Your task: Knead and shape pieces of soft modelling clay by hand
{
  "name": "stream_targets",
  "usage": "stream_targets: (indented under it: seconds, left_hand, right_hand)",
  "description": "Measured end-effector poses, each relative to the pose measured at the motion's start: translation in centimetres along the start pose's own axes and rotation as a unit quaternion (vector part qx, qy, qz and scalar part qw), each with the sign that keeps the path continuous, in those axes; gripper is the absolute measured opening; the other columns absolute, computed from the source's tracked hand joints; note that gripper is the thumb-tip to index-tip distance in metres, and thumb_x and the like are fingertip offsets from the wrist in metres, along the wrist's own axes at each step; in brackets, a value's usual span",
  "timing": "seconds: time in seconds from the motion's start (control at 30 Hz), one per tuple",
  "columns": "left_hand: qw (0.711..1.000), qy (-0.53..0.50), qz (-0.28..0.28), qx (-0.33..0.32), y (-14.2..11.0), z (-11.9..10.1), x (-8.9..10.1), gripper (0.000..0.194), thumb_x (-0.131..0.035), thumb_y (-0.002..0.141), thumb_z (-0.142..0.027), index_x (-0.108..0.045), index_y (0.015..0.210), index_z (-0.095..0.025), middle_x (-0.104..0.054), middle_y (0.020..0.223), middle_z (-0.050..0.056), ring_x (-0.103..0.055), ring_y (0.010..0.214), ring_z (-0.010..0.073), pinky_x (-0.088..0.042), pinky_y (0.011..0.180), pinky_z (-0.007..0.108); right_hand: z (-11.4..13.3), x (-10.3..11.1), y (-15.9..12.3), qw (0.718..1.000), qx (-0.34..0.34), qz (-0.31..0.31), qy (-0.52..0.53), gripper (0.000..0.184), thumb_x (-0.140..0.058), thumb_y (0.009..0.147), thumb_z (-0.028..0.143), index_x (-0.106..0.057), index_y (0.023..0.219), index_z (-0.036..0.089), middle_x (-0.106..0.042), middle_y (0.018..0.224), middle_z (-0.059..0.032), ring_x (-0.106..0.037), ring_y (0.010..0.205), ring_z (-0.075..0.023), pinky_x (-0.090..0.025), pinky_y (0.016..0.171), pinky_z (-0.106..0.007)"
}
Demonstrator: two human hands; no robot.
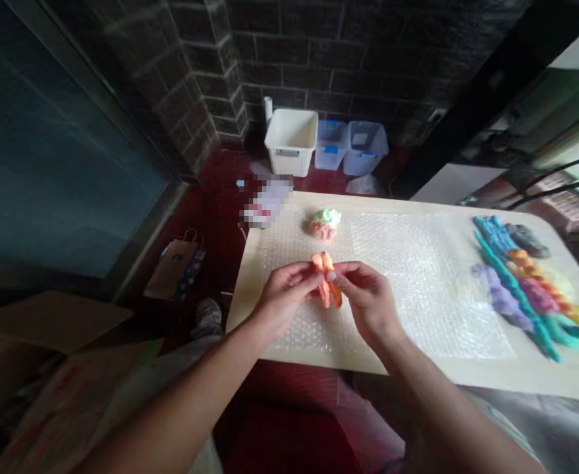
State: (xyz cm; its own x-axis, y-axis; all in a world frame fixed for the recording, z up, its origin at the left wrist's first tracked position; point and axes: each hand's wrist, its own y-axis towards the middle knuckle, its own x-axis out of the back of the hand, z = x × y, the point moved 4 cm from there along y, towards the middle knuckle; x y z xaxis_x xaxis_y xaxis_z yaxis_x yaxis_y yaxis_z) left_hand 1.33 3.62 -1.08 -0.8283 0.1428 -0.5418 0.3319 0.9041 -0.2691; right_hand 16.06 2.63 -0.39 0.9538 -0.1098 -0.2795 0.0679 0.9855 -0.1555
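Observation:
Over the bubble wrap, I hold an orange piece [325, 280] upright between both hands; it looks soft and is made of long, narrow strips side by side. My left hand [289, 289] pinches its left side between thumb and fingers. From the other side, my right hand [365, 293] grips it with the thumb pressed on its front. What it is made of cannot be made out. Just beyond my hands stands a small bumpy clump [325, 225], pink below and mint green on top. The fingertips behind the orange piece are partly hidden.
Bubble wrap [417, 283] covers much of the pale table [467, 372]. Several coloured bundles [521, 289] lie at the right. Behind the table are a white bin [292, 145] and two clear tubs [365, 148]. A paper bag [173, 266] stands on the floor at left.

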Motion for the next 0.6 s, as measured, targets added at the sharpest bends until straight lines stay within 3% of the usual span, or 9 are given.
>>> stream_targets:
  seconds: [0.17,0.27,0.37,0.6]
  left_hand:
    - [1.000,-0.009,-0.002,-0.001,0.2,-0.1,0.3,0.033,-0.091,0.080,-0.035,-0.083,0.103,-0.013,-0.079,0.103,0.013,-0.070,0.090,0.0188,-0.056,0.086,0.034]
    - [0.999,-0.032,-0.015,0.000,0.4,-0.2,0.6,0.034,-0.092,0.078,-0.034,-0.083,0.104,-0.013,-0.079,0.106,0.013,-0.071,0.093,0.0202,-0.056,0.087,0.035]
    - [0.998,-0.053,-0.019,0.004,0.6,-0.3,0.8,0.033,-0.094,0.076,-0.032,-0.084,0.100,-0.013,-0.078,0.102,0.012,-0.071,0.089,0.0179,-0.056,0.082,0.031]
    - [0.998,-0.063,-0.023,0.014,0.7,-0.3,1.0,0.033,-0.096,0.071,-0.030,-0.085,0.097,-0.013,-0.079,0.097,0.011,-0.070,0.089,0.0174,-0.053,0.083,0.030]
  right_hand:
    - [-0.5,0.4,-0.2,1.000,-0.001,0.002,-0.009,0.018,-0.091,0.081,0.037,-0.084,0.090,0.023,-0.081,0.084,-0.0047,-0.070,0.071,-0.0160,-0.054,0.061,-0.027]
    - [-0.4,0.4,-0.2,0.999,0.004,0.014,-0.036,0.020,-0.081,0.090,0.040,-0.086,0.102,0.025,-0.083,0.098,-0.0066,-0.075,0.088,-0.0200,-0.060,0.078,-0.033]
    - [0.1,0.2,-0.4,0.996,0.037,0.026,-0.081,0.023,-0.083,0.088,0.038,-0.086,0.108,0.027,-0.083,0.109,-0.0065,-0.076,0.099,-0.0221,-0.061,0.088,-0.037]
    - [0.5,-0.4,-0.9,0.994,0.049,0.036,-0.095,0.026,-0.082,0.088,0.039,-0.083,0.108,0.022,-0.084,0.103,-0.0094,-0.079,0.091,-0.0232,-0.066,0.082,-0.039]
